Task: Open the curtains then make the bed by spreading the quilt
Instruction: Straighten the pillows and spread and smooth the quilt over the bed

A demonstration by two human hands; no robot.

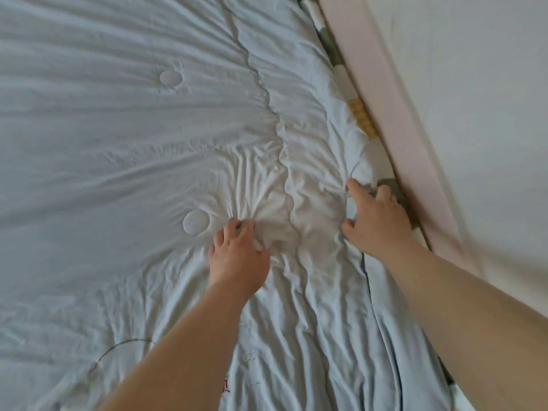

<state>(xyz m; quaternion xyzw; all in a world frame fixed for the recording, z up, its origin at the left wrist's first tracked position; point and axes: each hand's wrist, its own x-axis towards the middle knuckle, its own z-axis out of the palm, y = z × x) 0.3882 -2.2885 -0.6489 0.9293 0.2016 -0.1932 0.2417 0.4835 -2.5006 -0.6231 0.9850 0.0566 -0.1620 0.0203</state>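
We see a bed [415, 185], of which only a pale pink edge [382, 93] shows, running slantwise along the right side. Between this edge and the cover a narrow strip of patterned sheet [360, 114] is visible, with white, green and yellow patches. On top lies a pale blue-white quilt [118, 143], which covers nearly all the surface. A wavy seam [267, 93] runs down it, and two stitched circles [196, 221] sit left of that seam. The cloth is bunched into many radiating folds beside the lower circle, and long creases run toward the bottom. Some embroidered letters [247, 354] show there, too faint to read.
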